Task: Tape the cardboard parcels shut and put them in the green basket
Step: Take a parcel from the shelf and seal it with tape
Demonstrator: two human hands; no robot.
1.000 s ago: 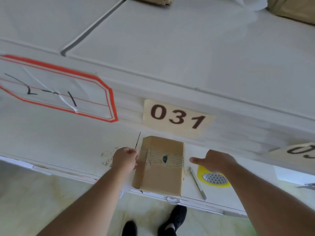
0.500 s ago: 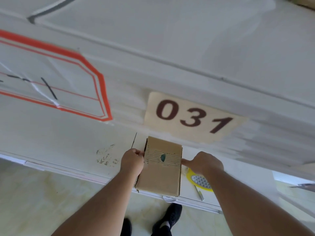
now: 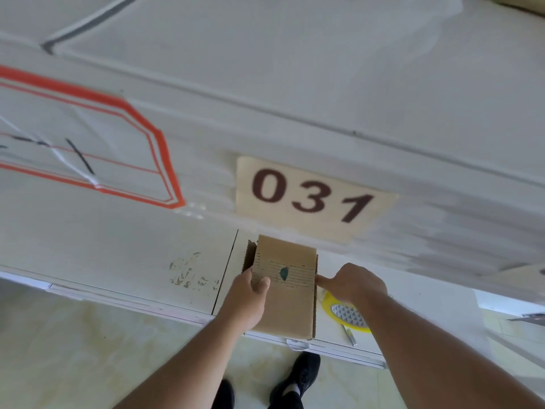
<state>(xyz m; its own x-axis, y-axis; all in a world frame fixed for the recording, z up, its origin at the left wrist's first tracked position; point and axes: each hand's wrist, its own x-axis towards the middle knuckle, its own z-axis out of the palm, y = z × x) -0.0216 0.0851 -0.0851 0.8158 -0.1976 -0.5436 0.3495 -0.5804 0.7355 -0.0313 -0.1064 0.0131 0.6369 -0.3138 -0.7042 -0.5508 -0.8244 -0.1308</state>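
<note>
We have the cardboard parcel (image 3: 290, 293) lying flat on the white table (image 3: 118, 255), close to its near edge, just below the tan label reading 031 (image 3: 309, 194). The top flap is folded down, and it carries a patch of torn, ribbed board with a small dark green mark (image 3: 284, 273) in the middle. A jagged edge of another flap shows at the parcel's far left corner.

Our left hand (image 3: 247, 299) grips the parcel's left side, thumb curled over onto the top face and the other fingers hidden beneath or beside the edge. Our right hand (image 3: 352, 283) is loosely fisted against the right side, the thumb pointing left and touching the right edge of the parcel; we cannot tell whether the other fingers hold anything.

Just right of the parcel, partly under our right forearm, lies a yellow roll of tape (image 3: 348, 315) with a patterned grey centre, flat on the table. A slim metal tool (image 3: 350, 335) lies beside it near the table edge. To the left, an orange-outlined sheet (image 3: 88, 143) with black pen strokes covers part of the surface, and scuffed residue marks (image 3: 188, 273) sit between it and the parcel. Below the table edge we see pale floor tiles and our black shoes (image 3: 298, 379).
</note>
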